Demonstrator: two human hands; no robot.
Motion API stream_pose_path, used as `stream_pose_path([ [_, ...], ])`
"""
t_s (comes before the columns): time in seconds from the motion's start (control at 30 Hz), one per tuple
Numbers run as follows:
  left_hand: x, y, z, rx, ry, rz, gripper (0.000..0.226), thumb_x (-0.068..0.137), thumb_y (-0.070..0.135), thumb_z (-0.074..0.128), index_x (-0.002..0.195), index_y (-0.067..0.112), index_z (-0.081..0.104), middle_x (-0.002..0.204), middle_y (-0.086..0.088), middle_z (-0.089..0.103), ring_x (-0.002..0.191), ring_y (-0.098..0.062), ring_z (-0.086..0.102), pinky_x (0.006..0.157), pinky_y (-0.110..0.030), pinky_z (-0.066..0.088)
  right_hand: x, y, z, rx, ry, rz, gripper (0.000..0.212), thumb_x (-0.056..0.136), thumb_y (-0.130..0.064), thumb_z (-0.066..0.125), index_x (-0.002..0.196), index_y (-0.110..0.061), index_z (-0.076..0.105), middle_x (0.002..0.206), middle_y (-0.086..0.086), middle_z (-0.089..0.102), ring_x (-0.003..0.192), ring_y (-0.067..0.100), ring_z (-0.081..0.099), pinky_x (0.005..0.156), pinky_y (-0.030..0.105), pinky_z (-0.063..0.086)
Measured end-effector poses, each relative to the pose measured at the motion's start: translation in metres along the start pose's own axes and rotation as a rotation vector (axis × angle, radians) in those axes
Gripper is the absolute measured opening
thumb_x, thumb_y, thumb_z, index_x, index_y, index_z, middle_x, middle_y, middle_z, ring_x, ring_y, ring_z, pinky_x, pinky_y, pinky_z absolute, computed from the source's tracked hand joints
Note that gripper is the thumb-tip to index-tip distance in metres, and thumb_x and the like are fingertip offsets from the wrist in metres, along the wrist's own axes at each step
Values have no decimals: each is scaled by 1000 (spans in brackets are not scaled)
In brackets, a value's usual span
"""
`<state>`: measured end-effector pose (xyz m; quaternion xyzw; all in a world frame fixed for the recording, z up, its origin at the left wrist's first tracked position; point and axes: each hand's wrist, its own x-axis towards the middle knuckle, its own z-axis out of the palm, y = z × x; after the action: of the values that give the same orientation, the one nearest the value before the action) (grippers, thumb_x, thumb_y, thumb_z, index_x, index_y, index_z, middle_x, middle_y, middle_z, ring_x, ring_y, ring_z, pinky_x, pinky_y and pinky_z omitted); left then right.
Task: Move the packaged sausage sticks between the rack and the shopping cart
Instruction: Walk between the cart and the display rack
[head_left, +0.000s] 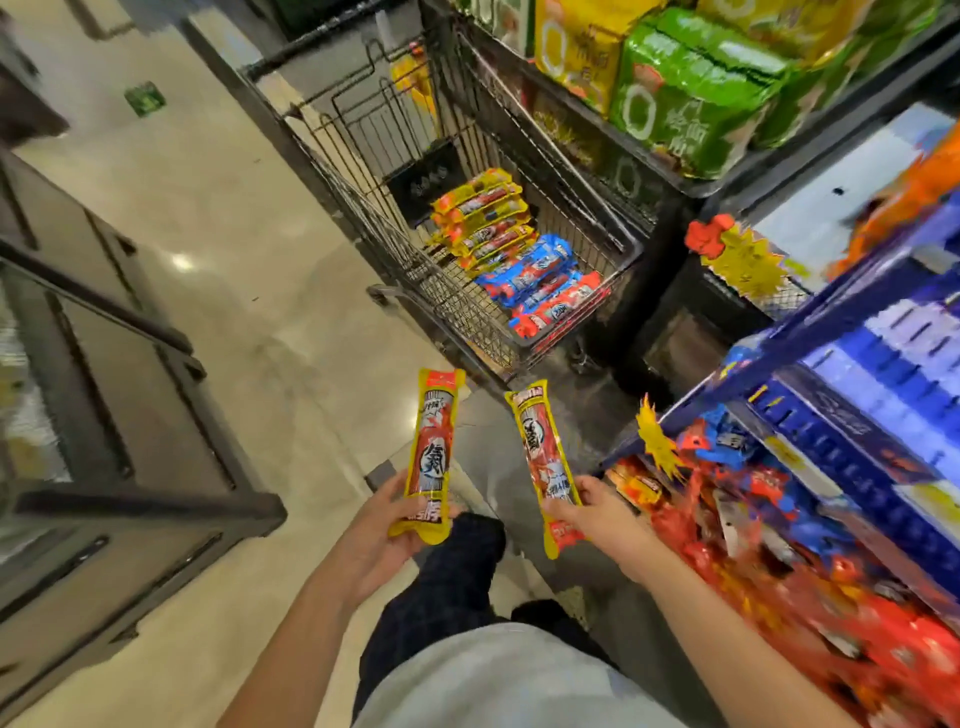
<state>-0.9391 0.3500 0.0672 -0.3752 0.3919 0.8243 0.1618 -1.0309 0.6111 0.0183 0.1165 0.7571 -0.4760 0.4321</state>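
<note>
My left hand (382, 535) grips the lower end of a yellow-edged sausage stick pack (430, 447), held upright over the floor. My right hand (597, 512) grips a second yellow-edged pack (540, 457), tilted slightly left. Both packs are short of the black wire shopping cart (631, 249), which stands ahead. Inside the cart lie several yellow packs (483, 218) at the back and several blue and red packs (540, 286) toward the front. The rack (779, 395) on my right holds a heap of red and blue sausage packs (753, 509).
A dark-framed glass freezer case (104, 405) lines the left side of the aisle. Above the cart, a shelf carries green and yellow noodle bags (691, 88). Yellow starburst price tags (748, 260) hang off the rack. My dark-trousered legs (447, 587) stand on the tiled floor.
</note>
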Motion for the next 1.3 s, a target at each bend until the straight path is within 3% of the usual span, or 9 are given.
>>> stream_pose_path([
  [0.17,7,33,-39,-90,181,35,25,91,-4,39,108,6,55,83,-13,52,67,-20,50,53,-28,51,34,-70,48,-114,-65,-104,29,79,-38,72,101,-20,69,86,-1,74,75,13,71,72,38,60],
  [0.27,21,58,-62,-41,272,39,15,100,6,42,109,7,55,77,-9,53,60,-16,51,50,-26,50,57,-102,74,-116,-126,-104,22,89,-19,68,107,-8,66,82,2,68,60,4,63,53,18,50],
  [0.4,48,98,-91,55,351,31,18,97,15,55,113,7,56,83,-13,59,68,-21,55,59,-33,49,96,-139,98,-146,-104,-107,17,89,-15,68,104,-11,61,83,3,66,54,-2,61,49,14,46],
  [0.6,95,158,-116,248,364,0,30,92,32,64,115,13,58,90,-11,69,64,-17,62,52,-29,49,138,-170,119,-89,21,-63,10,84,-23,73,88,-19,65,73,3,70,54,10,61,54,30,49],
  [0.87,156,224,-100,509,205,-6,37,89,39,66,111,11,58,96,-12,74,60,-17,63,51,-28,47,170,-199,121,73,188,24,17,85,-25,70,95,-11,67,71,8,69,54,17,58,48,29,45],
  [1.03,197,288,-85,668,113,47,32,87,40,69,108,20,58,95,-3,75,79,-22,72,62,-36,57,212,-254,128,188,173,15,12,87,-25,68,92,-15,68,73,4,69,65,20,61,61,36,49],
  [1.13,231,342,-86,716,107,63,32,86,37,71,105,15,59,95,-11,74,70,-22,68,55,-33,51,251,-295,140,251,196,14,6,88,-19,68,90,-13,67,68,4,68,63,22,62,60,39,49],
  [1.23,266,400,-90,786,136,75,29,87,30,71,101,8,58,90,-19,71,60,-20,63,49,-31,48,293,-341,151,276,160,45,12,85,-28,71,94,-20,68,79,6,73,76,32,69,70,54,57],
  [1.3,285,442,-92,807,154,82,29,89,27,69,101,5,57,81,-17,68,57,-21,62,47,-30,48,322,-377,155,266,125,44,17,83,-33,71,97,-23,67,87,5,74,83,30,70,74,54,57],
])
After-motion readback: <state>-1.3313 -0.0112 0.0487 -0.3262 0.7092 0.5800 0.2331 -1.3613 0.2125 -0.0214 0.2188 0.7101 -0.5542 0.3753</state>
